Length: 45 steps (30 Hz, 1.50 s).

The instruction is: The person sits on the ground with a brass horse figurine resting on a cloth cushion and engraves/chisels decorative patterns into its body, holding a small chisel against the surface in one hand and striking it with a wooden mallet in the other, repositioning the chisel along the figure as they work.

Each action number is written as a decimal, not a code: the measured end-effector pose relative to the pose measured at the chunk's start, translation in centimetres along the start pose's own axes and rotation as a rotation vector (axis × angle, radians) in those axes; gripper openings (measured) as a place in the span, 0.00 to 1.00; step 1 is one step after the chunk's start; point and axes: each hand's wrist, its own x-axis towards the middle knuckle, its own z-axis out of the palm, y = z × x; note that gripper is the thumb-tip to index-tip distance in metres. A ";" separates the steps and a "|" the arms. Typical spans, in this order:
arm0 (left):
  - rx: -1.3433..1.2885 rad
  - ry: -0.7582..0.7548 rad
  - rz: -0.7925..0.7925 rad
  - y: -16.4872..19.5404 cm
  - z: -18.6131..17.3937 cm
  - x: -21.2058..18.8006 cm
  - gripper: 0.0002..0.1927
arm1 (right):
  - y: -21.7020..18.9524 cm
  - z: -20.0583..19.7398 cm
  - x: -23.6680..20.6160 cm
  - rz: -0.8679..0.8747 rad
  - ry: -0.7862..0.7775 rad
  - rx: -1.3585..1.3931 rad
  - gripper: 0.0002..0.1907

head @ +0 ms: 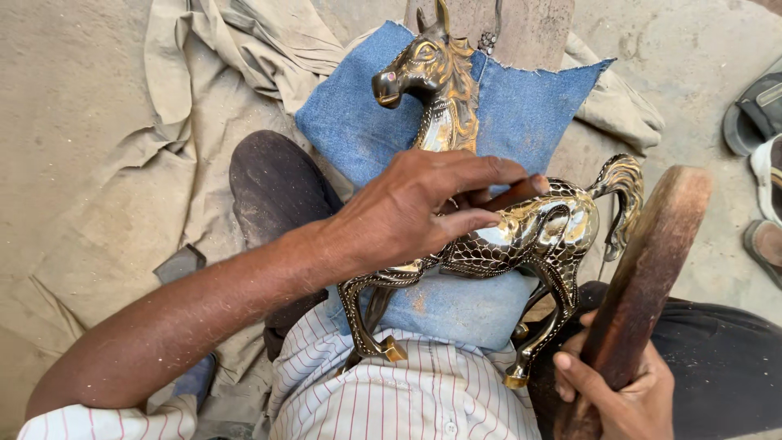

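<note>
Fingers (pixel 481 175) on brass horse (pixel 521 232); denim cloth (pixel 521 106) beneath.

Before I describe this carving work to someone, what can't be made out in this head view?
- The tool tip under the left hand: fingers hide where it meets the brass horse.
- The wooden mallet: its lower end is cut off by the frame's bottom edge, inside the right hand.
- The sandals: cropped by the right edge.

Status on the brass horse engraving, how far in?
Done: scale pattern covers the brass horse flank and legs. In hand: left hand presses a thin tool against the back; right hand grips a wooden mallet. Left: neck and rump look smooth and polished. Denim cloth pads it.
</note>
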 end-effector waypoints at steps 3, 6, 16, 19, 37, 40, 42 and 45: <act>0.032 -0.047 -0.089 0.0 0.9 0.4 0.27 | -0.1 -1.4 0.6 0.018 -0.032 0.024 0.29; 0.009 -0.097 -0.213 -0.1 1.5 1.2 0.27 | -1.4 -2.8 0.7 -0.081 0.009 -0.122 0.31; 0.048 -0.164 -0.341 0.0 1.2 4.0 0.26 | -1.3 -5.5 4.8 -0.141 0.026 0.081 0.25; 0.100 -0.196 -0.293 -0.6 1.2 5.1 0.26 | -1.3 -6.8 6.5 -0.074 0.050 -0.040 0.24; 0.058 -0.257 -0.311 -1.4 1.2 5.6 0.27 | -5.9 -6.3 13.4 0.023 0.031 -0.930 0.23; 0.043 -0.258 -0.393 -1.5 1.0 5.6 0.28 | -4.6 -7.5 14.0 -0.022 -0.014 -0.839 0.19; 0.028 -0.241 -0.385 -1.5 0.9 5.5 0.28 | -3.4 -8.5 14.3 -0.125 -0.069 -0.781 0.15; 0.054 -0.184 -0.264 -1.1 1.0 4.9 0.28 | -0.7 -10.0 14.5 -0.219 -0.086 -0.803 0.11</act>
